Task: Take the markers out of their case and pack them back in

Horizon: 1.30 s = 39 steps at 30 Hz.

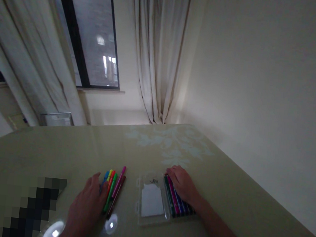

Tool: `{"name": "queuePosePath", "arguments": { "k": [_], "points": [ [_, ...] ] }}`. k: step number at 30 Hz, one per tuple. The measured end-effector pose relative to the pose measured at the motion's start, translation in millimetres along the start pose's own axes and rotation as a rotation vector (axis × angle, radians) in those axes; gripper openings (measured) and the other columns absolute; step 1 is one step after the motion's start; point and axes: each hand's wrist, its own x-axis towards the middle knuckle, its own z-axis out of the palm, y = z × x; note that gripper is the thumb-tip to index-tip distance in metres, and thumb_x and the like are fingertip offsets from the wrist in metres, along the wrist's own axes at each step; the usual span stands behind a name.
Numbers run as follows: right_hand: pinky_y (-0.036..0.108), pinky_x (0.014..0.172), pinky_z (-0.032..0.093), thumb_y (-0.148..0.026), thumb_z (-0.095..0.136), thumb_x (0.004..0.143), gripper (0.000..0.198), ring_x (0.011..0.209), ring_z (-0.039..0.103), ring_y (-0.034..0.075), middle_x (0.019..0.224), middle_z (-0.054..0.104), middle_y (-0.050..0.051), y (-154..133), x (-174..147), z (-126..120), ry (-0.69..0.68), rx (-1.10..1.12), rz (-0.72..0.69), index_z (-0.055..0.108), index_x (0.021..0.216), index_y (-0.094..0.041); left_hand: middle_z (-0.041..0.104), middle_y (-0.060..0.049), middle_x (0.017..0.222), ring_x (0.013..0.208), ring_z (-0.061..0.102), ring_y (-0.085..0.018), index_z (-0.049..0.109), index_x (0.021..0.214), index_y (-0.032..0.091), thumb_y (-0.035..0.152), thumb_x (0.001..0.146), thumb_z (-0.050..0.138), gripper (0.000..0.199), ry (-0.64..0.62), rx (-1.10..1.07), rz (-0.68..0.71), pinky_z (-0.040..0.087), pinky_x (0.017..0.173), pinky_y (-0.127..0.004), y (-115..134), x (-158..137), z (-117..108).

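Several loose felt-tip markers [111,188] lie side by side on the table, blue, yellow, orange, green, magenta and dark red. My left hand [90,201] rests against their left side, thumb by the blue and orange ones, fingers apart. To the right, a clear plastic marker case [152,222] lies unfolded, with a white card [151,201] in its left half. Dark green, magenta, blue and darker markers [176,202] fill the right half in a row. Over them lies my right hand [182,182], its fingers curled at the far end of the case; the hand hides part of the row.
The glossy table [73,151] has a pale floral pattern [173,138] toward its far edge and bright light reflections near my left wrist. A plain wall [261,87] runs along the right. Behind the table hang curtains [160,59] beside a window [91,30].
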Motion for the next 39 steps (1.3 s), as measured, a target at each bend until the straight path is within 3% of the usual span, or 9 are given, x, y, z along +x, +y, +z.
{"name": "queuePosePath", "arguments": {
  "k": [5, 8, 11, 13, 17, 25, 33, 39],
  "points": [
    [0.033, 0.082, 0.043, -0.058, 0.020, 0.108, 0.064, 0.087, 0.060, 0.022, 0.088, 0.066, 0.008, 3, 0, 0, -0.013, -0.007, -0.010, 0.066, 0.084, -0.020, 0.067, -0.017, 0.125, 0.112, 0.064, -0.031, 0.061, 0.129, 0.014, 0.029, 0.103, 0.033, 0.041, 0.202, 0.060, 0.329, 0.050, 0.098, -0.049, 15, -4, 4],
    [0.034, 0.082, 0.043, -0.058, 0.021, 0.108, 0.064, 0.086, 0.060, 0.022, 0.086, 0.066, 0.007, 5, 1, 0, -0.003, 0.027, 0.008, 0.066, 0.083, -0.020, 0.070, -0.011, 0.124, 0.116, 0.064, -0.028, 0.063, 0.125, 0.022, 0.039, 0.103, 0.044, 0.034, 0.283, -0.072, 0.585, 0.053, 0.098, -0.044, 41, -19, 14],
    [0.035, 0.087, 0.042, -0.057, 0.022, 0.109, 0.064, 0.088, 0.060, 0.022, 0.086, 0.068, 0.008, 5, 1, 0, -0.002, 0.076, 0.019, 0.070, 0.085, -0.020, 0.069, -0.006, 0.131, 0.117, 0.066, -0.027, 0.059, 0.132, 0.029, 0.048, 0.095, 0.064, 0.042, 0.125, -0.129, 0.857, 0.055, 0.098, -0.043, 65, -38, 25],
    [0.035, 0.089, 0.041, -0.057, 0.023, 0.109, 0.064, 0.090, 0.061, 0.022, 0.088, 0.069, 0.007, 5, 1, -1, 0.000, 0.102, 0.026, 0.072, 0.088, -0.021, 0.069, -0.006, 0.131, 0.115, 0.067, -0.028, 0.059, 0.132, 0.029, 0.045, 0.091, 0.071, 0.046, 0.056, -0.136, 0.932, 0.056, 0.097, -0.043, 75, -47, 28],
    [0.034, 0.087, 0.042, -0.058, 0.023, 0.108, 0.066, 0.090, 0.060, 0.022, 0.088, 0.068, 0.008, 2, 2, -2, -0.029, 0.096, 0.028, 0.074, 0.090, -0.020, 0.071, -0.005, 0.128, 0.113, 0.069, -0.026, 0.061, 0.128, 0.028, 0.033, 0.091, 0.072, 0.038, -0.002, -0.136, 0.922, 0.059, 0.094, -0.040, 77, -50, 30],
    [0.036, 0.088, 0.042, -0.052, 0.027, 0.109, 0.060, 0.091, 0.056, 0.022, 0.090, 0.066, 0.008, 0, 5, -1, -0.075, 0.049, -0.036, 0.072, 0.088, -0.020, 0.069, -0.004, 0.133, 0.119, 0.066, -0.027, 0.062, 0.130, 0.032, 0.034, 0.091, 0.073, 0.040, -0.045, -0.174, 0.854, 0.058, 0.098, -0.042, 72, -49, 37],
    [0.032, 0.077, 0.042, -0.060, 0.033, 0.106, 0.051, 0.081, 0.054, 0.020, 0.083, 0.058, 0.003, 4, 7, 1, 0.017, 0.165, 0.029, 0.054, 0.081, -0.022, 0.068, -0.003, 0.134, 0.118, 0.066, -0.027, 0.061, 0.130, 0.033, 0.035, 0.092, 0.072, 0.040, -0.087, -0.186, 0.837, 0.059, 0.097, -0.044, 70, -50, 36],
    [0.033, 0.078, 0.043, -0.063, 0.033, 0.105, 0.053, 0.081, 0.054, 0.020, 0.081, 0.059, 0.002, 6, 7, -2, 0.012, 0.182, 0.028, 0.055, 0.078, -0.022, 0.068, -0.003, 0.134, 0.117, 0.067, -0.027, 0.061, 0.130, 0.033, 0.035, 0.093, 0.071, 0.039, -0.101, -0.173, 0.822, 0.059, 0.097, -0.045, 73, -50, 32]
  ]
}}
